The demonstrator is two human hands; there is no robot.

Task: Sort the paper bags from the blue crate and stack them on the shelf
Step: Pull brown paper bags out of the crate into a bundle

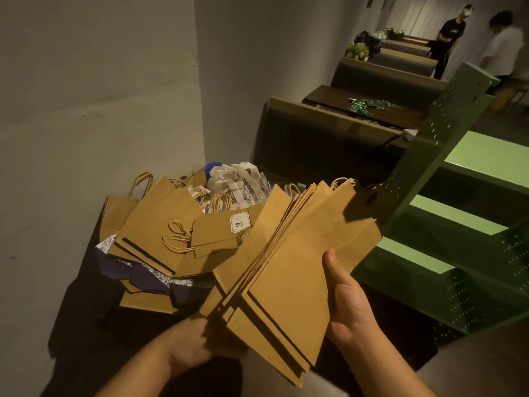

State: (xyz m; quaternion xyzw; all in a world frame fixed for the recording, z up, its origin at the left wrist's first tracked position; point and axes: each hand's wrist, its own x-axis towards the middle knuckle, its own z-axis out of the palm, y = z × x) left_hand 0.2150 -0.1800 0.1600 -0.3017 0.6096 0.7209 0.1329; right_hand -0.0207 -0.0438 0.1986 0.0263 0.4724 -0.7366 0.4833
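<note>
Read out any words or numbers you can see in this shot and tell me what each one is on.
"9.9": printed sideways on the white price sticker stuck to a small brown paper bag lying on the pile in the crate.
Smaller print and barcode on that sticker: too small to read.
Patterned white and blue bags behind: any print is too blurred to read.
</note>
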